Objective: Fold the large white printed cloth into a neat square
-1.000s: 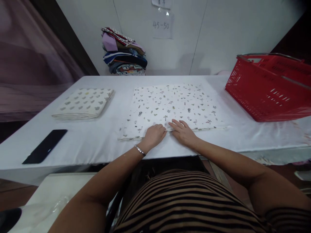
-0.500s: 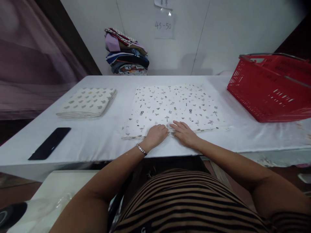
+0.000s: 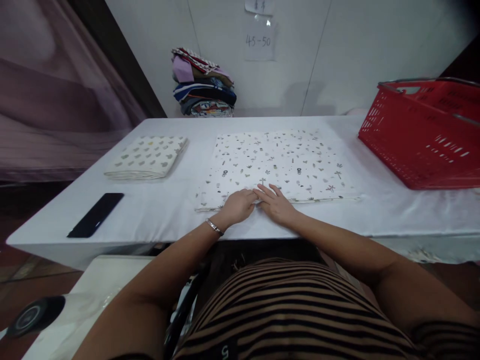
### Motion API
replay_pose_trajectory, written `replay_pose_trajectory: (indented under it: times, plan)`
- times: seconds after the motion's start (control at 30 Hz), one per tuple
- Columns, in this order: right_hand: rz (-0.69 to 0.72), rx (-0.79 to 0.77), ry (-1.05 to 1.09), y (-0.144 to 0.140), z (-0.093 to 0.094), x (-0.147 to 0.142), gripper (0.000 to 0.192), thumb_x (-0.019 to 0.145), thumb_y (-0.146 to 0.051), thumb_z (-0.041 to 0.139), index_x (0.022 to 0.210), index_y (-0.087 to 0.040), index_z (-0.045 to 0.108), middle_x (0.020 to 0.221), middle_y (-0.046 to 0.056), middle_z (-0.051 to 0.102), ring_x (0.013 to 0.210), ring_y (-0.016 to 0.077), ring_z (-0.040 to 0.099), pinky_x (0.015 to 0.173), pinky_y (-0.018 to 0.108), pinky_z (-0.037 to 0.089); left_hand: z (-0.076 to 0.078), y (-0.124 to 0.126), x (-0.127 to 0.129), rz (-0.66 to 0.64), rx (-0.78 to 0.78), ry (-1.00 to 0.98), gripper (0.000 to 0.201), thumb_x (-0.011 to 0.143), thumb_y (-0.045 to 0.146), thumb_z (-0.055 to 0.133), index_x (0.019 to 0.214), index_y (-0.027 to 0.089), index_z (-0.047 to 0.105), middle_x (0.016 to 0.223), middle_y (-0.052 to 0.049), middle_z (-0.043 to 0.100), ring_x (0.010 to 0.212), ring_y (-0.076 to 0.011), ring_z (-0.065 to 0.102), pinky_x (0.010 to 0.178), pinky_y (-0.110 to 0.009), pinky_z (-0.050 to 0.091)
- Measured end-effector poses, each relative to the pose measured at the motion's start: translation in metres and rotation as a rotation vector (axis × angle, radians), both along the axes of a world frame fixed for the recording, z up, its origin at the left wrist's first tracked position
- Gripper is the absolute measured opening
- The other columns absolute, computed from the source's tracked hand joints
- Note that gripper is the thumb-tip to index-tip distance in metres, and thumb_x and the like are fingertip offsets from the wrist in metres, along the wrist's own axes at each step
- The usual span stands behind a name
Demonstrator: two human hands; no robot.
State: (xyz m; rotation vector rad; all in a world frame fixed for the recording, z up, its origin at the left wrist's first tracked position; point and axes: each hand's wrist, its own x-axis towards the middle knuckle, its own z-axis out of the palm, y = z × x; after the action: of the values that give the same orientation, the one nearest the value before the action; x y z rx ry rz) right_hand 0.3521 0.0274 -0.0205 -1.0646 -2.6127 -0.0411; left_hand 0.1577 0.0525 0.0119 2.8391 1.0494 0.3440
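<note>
A white cloth point(image 3: 277, 160) printed with small plants and animals lies folded into a flat rectangle before me. My left hand point(image 3: 239, 206), with a bracelet at the wrist, is closed at the cloth's near edge, its fingers bent together over the fabric. Beside it my right hand point(image 3: 276, 204) rests on the same edge with its fingers spread. The fingertips of both hands meet near the middle of that edge. Both thumbs are partly hidden.
On the white-covered table point(image 3: 165, 210) are a folded leaf-print cloth point(image 3: 148, 156) and a black phone point(image 3: 96, 215) at left. A red basket point(image 3: 420, 135) stands at right. Behind the table is a stack of folded fabrics point(image 3: 206, 90).
My right hand has slid slightly left along the cloth's edge, its fingertips now against my left hand's. The cloth stays flat. The whole view has shifted a little.
</note>
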Motion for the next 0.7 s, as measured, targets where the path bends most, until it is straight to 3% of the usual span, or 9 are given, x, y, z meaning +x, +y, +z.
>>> replay_pose_trajectory:
  times: [0.2, 0.33, 0.53, 0.7]
  plan:
    - [-0.033, -0.029, -0.002, -0.006, 0.002, 0.004, 0.021, 0.092, -0.021, 0.047, 0.094, -0.021, 0.067, 0.148, 0.006, 0.038, 0.141, 0.0247, 0.021, 0.112, 0.049, 0.023, -0.002, -0.002, 0.000, -0.008, 0.005, -0.011, 0.023, 0.085, 0.013, 0.049, 0.104, 0.018, 0.062, 0.106, -0.005, 0.066, 0.102, -0.0188, 0.058, 0.089, -0.034, 0.047]
    - [-0.067, 0.037, -0.034, -0.005, 0.001, -0.006, 0.026, 0.095, -0.021, 0.041, 0.095, -0.018, 0.067, 0.147, 0.008, 0.039, 0.139, 0.0248, 0.025, 0.112, 0.051, 0.022, -0.002, -0.003, -0.002, -0.016, 0.012, -0.022, 0.030, 0.083, 0.011, 0.049, 0.112, 0.018, 0.058, 0.112, -0.007, 0.064, 0.105, -0.0189, 0.057, 0.091, -0.035, 0.046]
    - [-0.044, 0.039, -0.004, 0.000, 0.003, -0.027, 0.029, 0.094, -0.016, 0.039, 0.093, -0.016, 0.068, 0.147, 0.009, 0.039, 0.140, 0.0249, 0.022, 0.114, 0.052, 0.017, 0.001, -0.006, -0.016, 0.110, -0.022, 0.043, 0.030, 0.079, 0.010, 0.051, 0.107, 0.018, 0.059, 0.103, -0.007, 0.066, 0.097, -0.0206, 0.058, 0.084, -0.036, 0.048]
    - [0.006, -0.015, 0.041, -0.002, 0.004, -0.025, 0.025, 0.091, -0.018, 0.044, 0.092, -0.019, 0.069, 0.147, 0.006, 0.040, 0.140, 0.0241, 0.022, 0.111, 0.052, 0.022, -0.002, -0.008, -0.024, 0.158, -0.050, -0.025, 0.024, 0.082, 0.013, 0.051, 0.103, 0.019, 0.062, 0.099, -0.004, 0.066, 0.095, -0.0189, 0.058, 0.084, -0.033, 0.047]
